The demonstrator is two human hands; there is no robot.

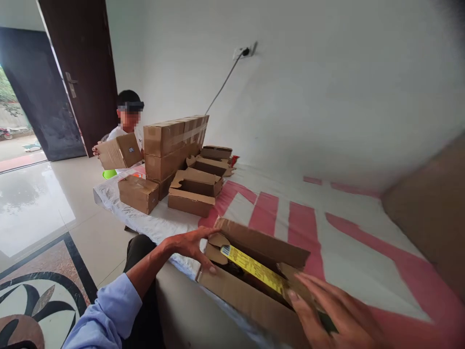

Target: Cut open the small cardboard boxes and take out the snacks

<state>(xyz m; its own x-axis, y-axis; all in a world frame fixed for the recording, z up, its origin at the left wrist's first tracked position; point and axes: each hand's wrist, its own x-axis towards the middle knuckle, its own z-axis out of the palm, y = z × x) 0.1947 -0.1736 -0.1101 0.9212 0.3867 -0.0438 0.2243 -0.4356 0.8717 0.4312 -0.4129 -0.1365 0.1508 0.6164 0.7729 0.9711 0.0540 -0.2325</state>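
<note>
In front of me an open cardboard box [250, 303] sits at the edge of the covered surface, with its end flaps raised. Inside it lies a long yellow packet [252, 268] with a barcode at its left end; darker contents beneath are hard to make out. My left hand [189, 246] grips the box's left end, thumb on the near wall and fingers at the far corner. Over the right end is my right hand [330, 310], its fingers stretched out beside the raised flap and its thumb near the packet's end. The right palm hides part of that end.
Open cardboard boxes [192, 203] stand in a row beyond, beside a stack of taped cartons [163, 140]. A single carton [138, 193] sits near the edge. At the far end another person [118, 133] holds a carton [121, 151]. A cable [225, 82] runs down the wall.
</note>
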